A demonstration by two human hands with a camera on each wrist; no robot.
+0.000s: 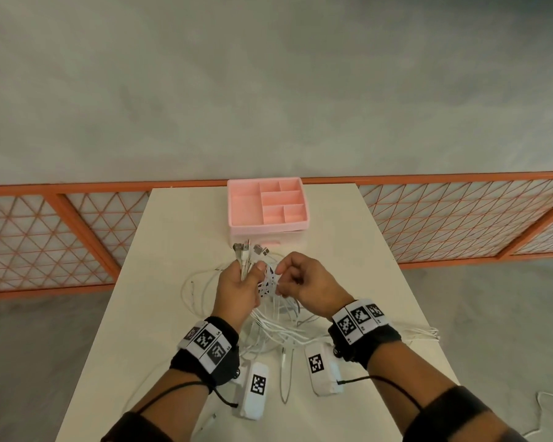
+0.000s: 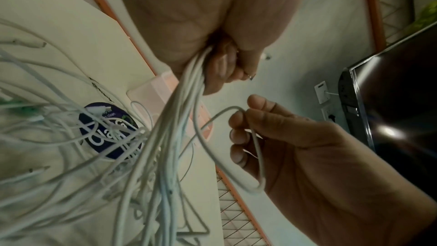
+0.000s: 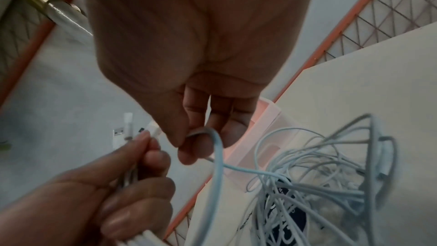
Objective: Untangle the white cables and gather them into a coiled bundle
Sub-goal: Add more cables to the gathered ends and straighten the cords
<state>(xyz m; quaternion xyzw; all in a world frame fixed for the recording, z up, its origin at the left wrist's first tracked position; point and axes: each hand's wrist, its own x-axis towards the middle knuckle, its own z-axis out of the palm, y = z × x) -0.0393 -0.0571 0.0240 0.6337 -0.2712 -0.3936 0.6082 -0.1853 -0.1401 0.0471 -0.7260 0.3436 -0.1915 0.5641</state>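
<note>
Several white cables (image 1: 278, 327) lie tangled on the white table (image 1: 173, 234) and rise into both hands. My left hand (image 1: 253, 272) grips a bunch of cable ends, with the USB plugs (image 1: 249, 250) sticking up above the fist. In the left wrist view the bundle (image 2: 189, 91) hangs down from my curled fingers (image 2: 224, 74). My right hand (image 1: 280, 279) is just right of the left, and it pinches one bent cable loop (image 3: 217, 143) between thumb and fingers. That loop (image 2: 236, 108) curves through the right hand (image 2: 238, 124). The tangle (image 3: 319, 175) hangs below.
A pink divided organiser box (image 1: 265, 231) stands at the table's far edge, just beyond the hands. A round dark sticker (image 2: 106, 130) lies under the cables. An orange mesh fence (image 1: 45, 234) runs behind the table. A dark screen (image 2: 402, 100) is off to one side.
</note>
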